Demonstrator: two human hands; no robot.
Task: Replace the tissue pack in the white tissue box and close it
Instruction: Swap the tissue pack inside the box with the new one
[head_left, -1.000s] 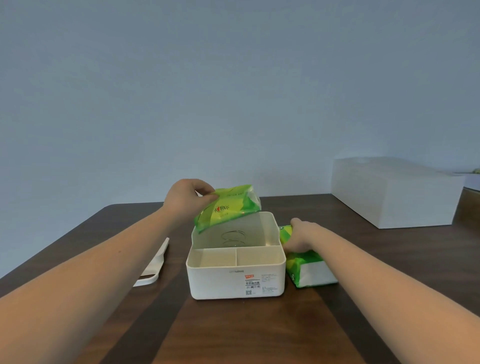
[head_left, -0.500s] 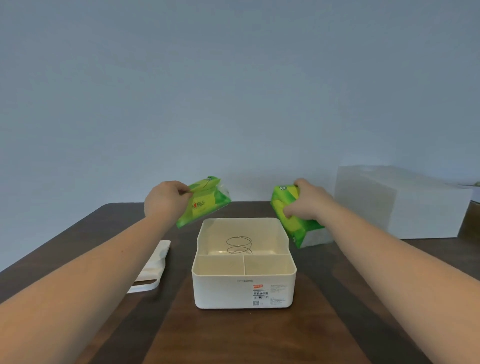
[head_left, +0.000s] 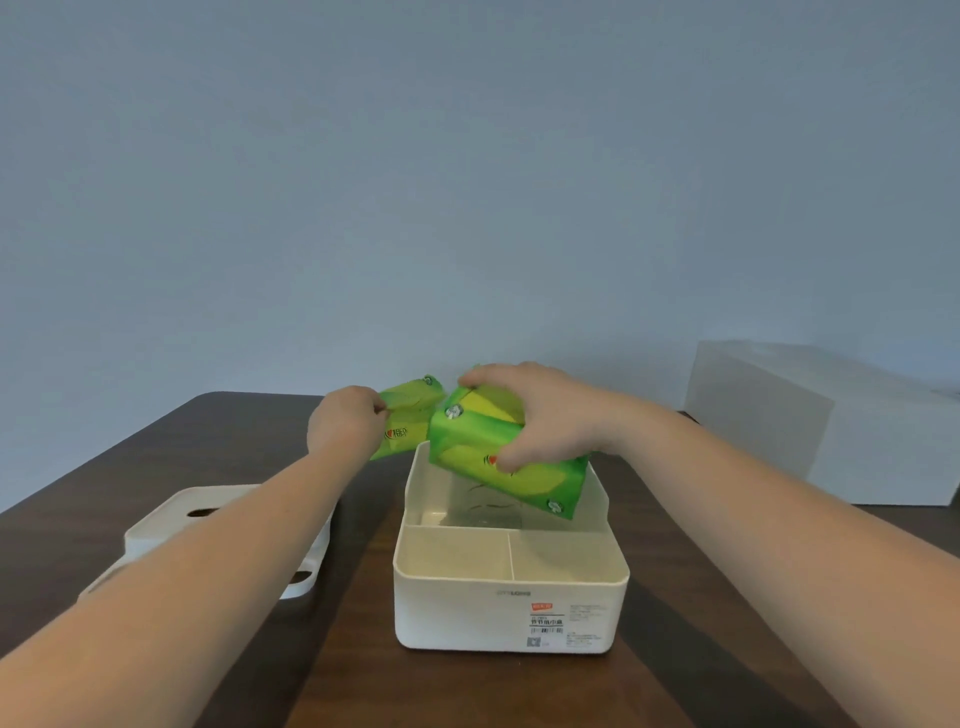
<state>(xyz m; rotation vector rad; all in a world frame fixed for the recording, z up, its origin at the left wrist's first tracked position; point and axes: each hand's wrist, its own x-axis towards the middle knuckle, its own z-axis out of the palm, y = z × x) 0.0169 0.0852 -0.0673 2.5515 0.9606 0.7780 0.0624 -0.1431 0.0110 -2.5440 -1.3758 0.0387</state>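
The open white tissue box (head_left: 511, 610) stands on the dark wooden table (head_left: 467, 686), with two small front compartments and a wire spring in the large rear one. My right hand (head_left: 540, 415) grips a full green tissue pack (head_left: 498, 467), held tilted over the rear compartment, its lower end dipping inside the rim. My left hand (head_left: 345, 426) holds a flatter green tissue pack (head_left: 410, 418) in the air, just beyond the box's back left corner. The box's white lid (head_left: 156, 525) lies on the table to the left, partly hidden by my left forearm.
A large white rectangular box (head_left: 831, 421) sits at the table's back right. A plain blue-grey wall rises behind the table. The table's left edge runs diagonally past the lid.
My right hand has carried the full pack from the right of the box to above its rear compartment. My left hand has kept the flatter pack raised at the back left.
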